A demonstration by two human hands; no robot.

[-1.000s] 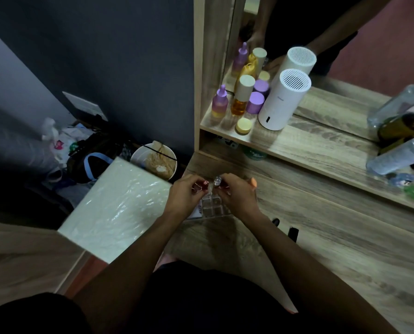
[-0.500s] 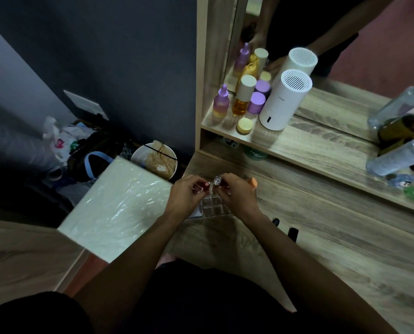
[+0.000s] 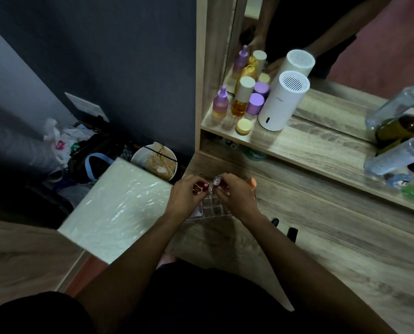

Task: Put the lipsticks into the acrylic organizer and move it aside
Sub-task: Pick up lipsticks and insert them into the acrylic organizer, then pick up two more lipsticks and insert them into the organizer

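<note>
A clear acrylic organizer with a grid of small cells sits at the left end of the wooden vanity top, partly hidden under both hands. My left hand pinches a red lipstick over the organizer's far left side. My right hand grips a silver-capped lipstick upright above the cells, with an orange-tipped one poking out behind its fingers. Two dark lipsticks lie on the wood to the right of my right forearm.
A raised shelf behind holds purple and amber bottles, a white cylindrical device and clear bottles at the right, backed by a mirror. A plastic-wrapped white board and a bowl are on the left.
Both hands stay over the organizer with almost no movement; only the camera view has shifted slightly.
</note>
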